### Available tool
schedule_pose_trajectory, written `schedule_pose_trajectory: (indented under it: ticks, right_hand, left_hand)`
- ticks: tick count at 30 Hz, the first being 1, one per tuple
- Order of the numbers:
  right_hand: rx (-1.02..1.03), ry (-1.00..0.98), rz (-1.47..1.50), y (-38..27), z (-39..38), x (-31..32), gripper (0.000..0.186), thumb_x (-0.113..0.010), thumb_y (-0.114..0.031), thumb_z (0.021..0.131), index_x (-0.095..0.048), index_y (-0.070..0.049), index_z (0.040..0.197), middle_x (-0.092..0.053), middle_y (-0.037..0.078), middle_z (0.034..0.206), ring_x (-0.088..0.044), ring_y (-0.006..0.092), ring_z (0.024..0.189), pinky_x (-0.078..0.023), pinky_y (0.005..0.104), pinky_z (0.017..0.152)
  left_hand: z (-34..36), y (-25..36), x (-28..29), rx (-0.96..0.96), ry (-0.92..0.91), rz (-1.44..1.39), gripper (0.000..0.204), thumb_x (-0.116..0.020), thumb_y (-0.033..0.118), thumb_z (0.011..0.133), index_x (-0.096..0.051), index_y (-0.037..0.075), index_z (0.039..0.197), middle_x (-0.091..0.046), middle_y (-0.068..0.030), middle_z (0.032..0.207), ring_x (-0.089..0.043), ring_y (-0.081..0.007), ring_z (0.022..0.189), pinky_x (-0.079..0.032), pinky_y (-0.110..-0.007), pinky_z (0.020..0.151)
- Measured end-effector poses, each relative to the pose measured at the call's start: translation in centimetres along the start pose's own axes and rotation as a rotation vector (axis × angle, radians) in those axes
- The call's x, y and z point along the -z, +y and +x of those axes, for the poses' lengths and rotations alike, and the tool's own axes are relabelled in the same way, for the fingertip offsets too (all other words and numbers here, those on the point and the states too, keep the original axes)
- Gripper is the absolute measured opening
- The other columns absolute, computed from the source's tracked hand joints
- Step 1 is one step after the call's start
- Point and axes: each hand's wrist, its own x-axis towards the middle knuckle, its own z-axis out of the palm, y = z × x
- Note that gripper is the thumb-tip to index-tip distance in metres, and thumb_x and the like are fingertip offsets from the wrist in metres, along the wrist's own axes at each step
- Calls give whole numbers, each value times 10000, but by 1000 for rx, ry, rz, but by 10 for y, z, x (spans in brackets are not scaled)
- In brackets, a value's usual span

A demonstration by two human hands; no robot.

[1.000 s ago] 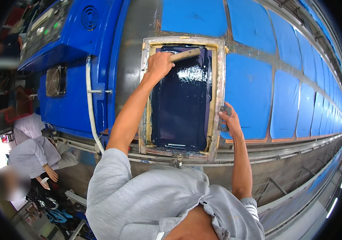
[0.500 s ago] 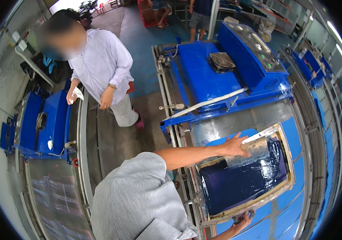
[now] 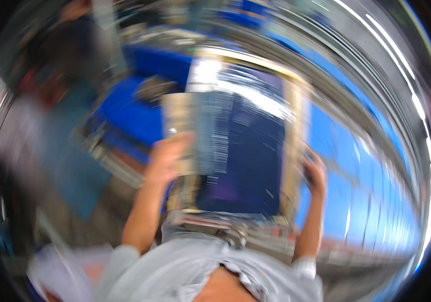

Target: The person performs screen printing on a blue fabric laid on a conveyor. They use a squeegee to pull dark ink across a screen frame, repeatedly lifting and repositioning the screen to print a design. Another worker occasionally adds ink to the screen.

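The whole view is smeared by motion. A screen-printing frame (image 3: 295, 108) with pale, stained wooden rims lies in front of me, its mesh coated in dark blue, glossy ink (image 3: 248, 136). Along its left side a squeegee (image 3: 179, 113) with a tan wooden grip and grey blade lies lengthwise on the screen. My left hand (image 3: 167, 153) is closed on the squeegee's near left edge, its fingers blurred. At the frame's right rim, my right hand (image 3: 315, 171) curls round a dark handle (image 3: 306, 168).
A blue machine (image 3: 129, 103) with a round fan stands beyond the frame to the left. Blue panels (image 3: 346, 166) line the long table on the right, with metal rails behind them. A blurred pale garment (image 3: 64, 272) shows at lower left.
My view has swung round to the right, so the screen frame now stands upright before me. Both hands stay at the squeegee and the frame's side handle.
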Motion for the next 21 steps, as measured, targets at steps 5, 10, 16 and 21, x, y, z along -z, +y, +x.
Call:
schedule_pose_trajectory:
  ticks: [5, 10, 16, 21]
  right_hand:
    - [-70, -275, -34, -34, 44, -60, 543, -730, -150, 829, -590, -82, 1349, -676, 61, 994, -627, 136, 794, -533, 305, 671]
    - [36, -444, -10, -49, 65, -118, 305, -775, -152, 768, -705, -46, 1046, -641, 10, 772, -552, 91, 647, -454, 278, 555]
    - [-21, -441, -100, -39, 80, -132, 481, -694, -132, 837, -618, -71, 1309, -676, 50, 989, -626, 136, 814, -508, 309, 694]
    - [-43, -419, -125, -46, 80, -142, 610, -662, -147, 811, -548, -35, 1400, -655, 24, 1038, -621, 123, 863, -526, 293, 702]
  left_hand:
    - [-45, 39, 48, -125, 130, 119, 668, -624, 403, 955, -443, -21, 1438, -429, -166, 1490, -438, -283, 1343, -357, -459, 1130]
    - [-55, 43, 86, -691, -256, 761, 788, -583, 378, 955, -262, -71, 1517, -357, -246, 1526, -399, -357, 1381, -308, -443, 1157]
    - [-54, 61, 69, -189, 362, 46, 399, -688, 285, 940, -602, 7, 1214, -667, -91, 1089, -661, -207, 977, -571, -376, 811]
    - [-63, 68, 58, -171, 455, -5, 614, -779, 290, 877, -479, -130, 1210, -633, -201, 1103, -679, -247, 947, -594, -388, 771]
